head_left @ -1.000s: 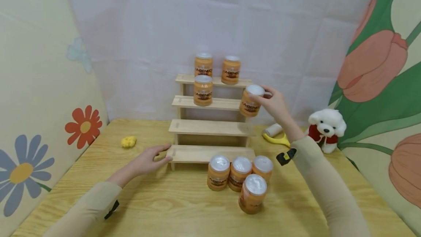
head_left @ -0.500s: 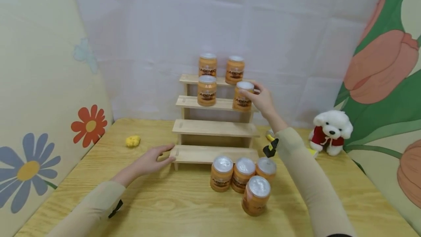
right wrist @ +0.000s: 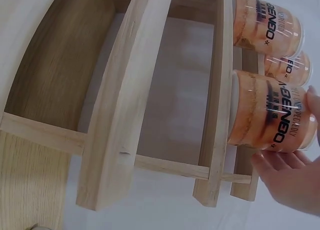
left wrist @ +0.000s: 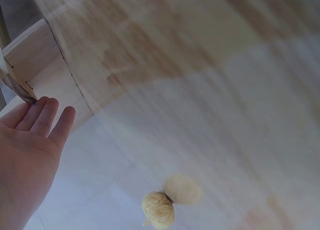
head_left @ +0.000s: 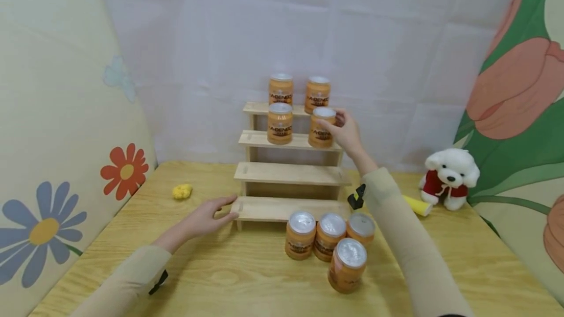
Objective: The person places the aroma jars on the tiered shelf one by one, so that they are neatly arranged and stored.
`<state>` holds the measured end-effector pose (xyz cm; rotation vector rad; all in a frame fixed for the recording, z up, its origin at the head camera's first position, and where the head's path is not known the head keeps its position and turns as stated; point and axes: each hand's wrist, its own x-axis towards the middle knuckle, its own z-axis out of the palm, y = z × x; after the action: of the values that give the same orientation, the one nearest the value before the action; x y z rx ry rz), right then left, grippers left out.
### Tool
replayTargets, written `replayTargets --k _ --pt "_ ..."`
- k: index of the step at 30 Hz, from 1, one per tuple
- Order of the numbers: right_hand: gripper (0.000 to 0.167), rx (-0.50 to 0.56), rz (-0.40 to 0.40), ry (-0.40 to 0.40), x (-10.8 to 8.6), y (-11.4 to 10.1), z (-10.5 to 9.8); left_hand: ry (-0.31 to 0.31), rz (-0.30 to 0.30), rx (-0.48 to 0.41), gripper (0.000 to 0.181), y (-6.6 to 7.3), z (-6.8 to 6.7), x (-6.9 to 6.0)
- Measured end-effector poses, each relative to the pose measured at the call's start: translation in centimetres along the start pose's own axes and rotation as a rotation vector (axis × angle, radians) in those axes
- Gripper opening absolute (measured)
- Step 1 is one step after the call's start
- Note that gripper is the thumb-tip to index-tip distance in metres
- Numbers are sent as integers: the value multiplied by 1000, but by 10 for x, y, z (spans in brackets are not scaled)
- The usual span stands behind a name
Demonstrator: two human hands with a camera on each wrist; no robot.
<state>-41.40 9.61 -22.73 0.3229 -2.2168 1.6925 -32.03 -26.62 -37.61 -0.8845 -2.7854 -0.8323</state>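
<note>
A wooden four-step display rack point(head_left: 291, 173) stands on the table. My right hand point(head_left: 347, 133) holds an orange can point(head_left: 320, 133) with a silver lid by its upper part, upright at the right of the second step from the top. In the right wrist view, thumb and fingers lie on opposite sides of this can point(right wrist: 270, 112), whose base is at the step. Another can point(head_left: 279, 124) stands left on that step, and two more cans point(head_left: 281, 89) stand on the top step. My left hand point(head_left: 204, 219) touches the bottom step's left end, fingers nearly straight.
Several orange cans point(head_left: 301, 236) stand grouped on the table before the rack's right front. A yellow knotted ball point(head_left: 182, 191) lies to the left. At right are a yellow cylinder point(head_left: 417, 206) and a white plush dog point(head_left: 451, 177). A white cloth point(head_left: 211, 38) hangs behind.
My right hand has moved left with its can, from beside the rack's right end onto the second step from the top. The left hand stays at the bottom step; the view shifts slightly.
</note>
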Motion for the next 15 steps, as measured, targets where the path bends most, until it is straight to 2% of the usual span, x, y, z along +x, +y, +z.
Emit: replayTargets --k 9,15 --pt "69 -115 5 -22 2 0 0 2 -21 2 58 5 0 -1" --pt "69 -133 8 -36 0 -1 -1 -1 -10 2 58 6 -2 -1"
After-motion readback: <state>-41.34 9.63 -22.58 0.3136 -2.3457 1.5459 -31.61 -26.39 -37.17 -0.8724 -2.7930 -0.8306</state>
